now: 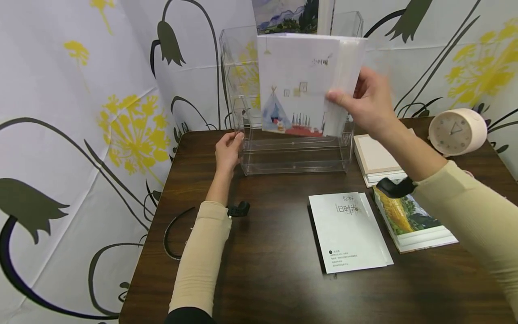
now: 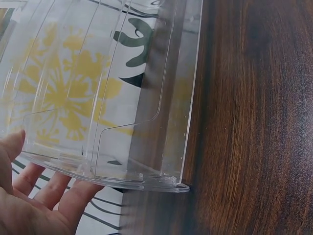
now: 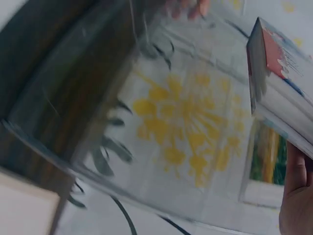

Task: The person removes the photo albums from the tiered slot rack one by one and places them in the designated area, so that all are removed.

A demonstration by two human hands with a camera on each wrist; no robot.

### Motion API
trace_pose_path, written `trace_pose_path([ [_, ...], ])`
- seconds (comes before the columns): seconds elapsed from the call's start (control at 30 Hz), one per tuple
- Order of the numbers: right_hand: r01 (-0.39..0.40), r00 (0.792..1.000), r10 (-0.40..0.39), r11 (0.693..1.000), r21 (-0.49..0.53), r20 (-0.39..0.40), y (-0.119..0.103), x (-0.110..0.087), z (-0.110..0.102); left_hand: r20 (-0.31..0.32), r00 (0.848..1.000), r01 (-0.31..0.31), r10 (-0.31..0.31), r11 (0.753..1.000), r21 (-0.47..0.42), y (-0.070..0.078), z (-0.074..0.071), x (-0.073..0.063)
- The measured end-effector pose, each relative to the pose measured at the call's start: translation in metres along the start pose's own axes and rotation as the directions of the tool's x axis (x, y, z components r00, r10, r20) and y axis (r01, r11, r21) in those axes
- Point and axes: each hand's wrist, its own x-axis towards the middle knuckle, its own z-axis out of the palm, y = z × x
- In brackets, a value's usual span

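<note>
A white book [image 1: 299,85] with a drawn tent on its cover is held upright by my right hand [image 1: 370,96], the thumb on its front near the right edge. It overlaps the clear plastic rack [image 1: 293,167] in the head view. The book's lower corner [image 3: 274,73] and part of my right hand [image 3: 298,196] show in the right wrist view. My left hand [image 1: 228,153] grips the left side of the rack. In the left wrist view, the thumb and fingers of my left hand [image 2: 39,200] lie around the edge of the clear side panel [image 2: 122,181].
A landscape-picture book [image 1: 287,15] stands at the rack's top. On the table's right lie a white booklet [image 1: 350,234], another landscape-covered book [image 1: 408,216] and a beige book [image 1: 378,155]. A round clock [image 1: 457,132] stands behind them. A thin black strap [image 1: 167,238] lies by my left forearm.
</note>
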Motion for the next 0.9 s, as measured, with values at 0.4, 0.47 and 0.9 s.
trace_pose_path([
  [0.4, -0.493, 0.839, 0.485, 0.869, -0.034, 0.247, 0.036, -0.093, 0.037, 0.034, 0.999, 0.004, -0.005, 1.0, 0.019, 0.003, -0.001, 0.0],
  [0.47, -0.531, 0.807, 0.523, 0.846, -0.05, 0.274, 0.043, -0.103, 0.044, 0.038, 0.999, 0.001, -0.002, 1.0, 0.027, 0.003, -0.001, 0.0],
  [0.9, -0.653, 0.697, 0.622, 0.756, -0.043, 0.356, 0.066, -0.146, 0.093, 0.057, 0.998, 0.007, -0.01, 0.999, 0.054, 0.006, -0.002, -0.003],
])
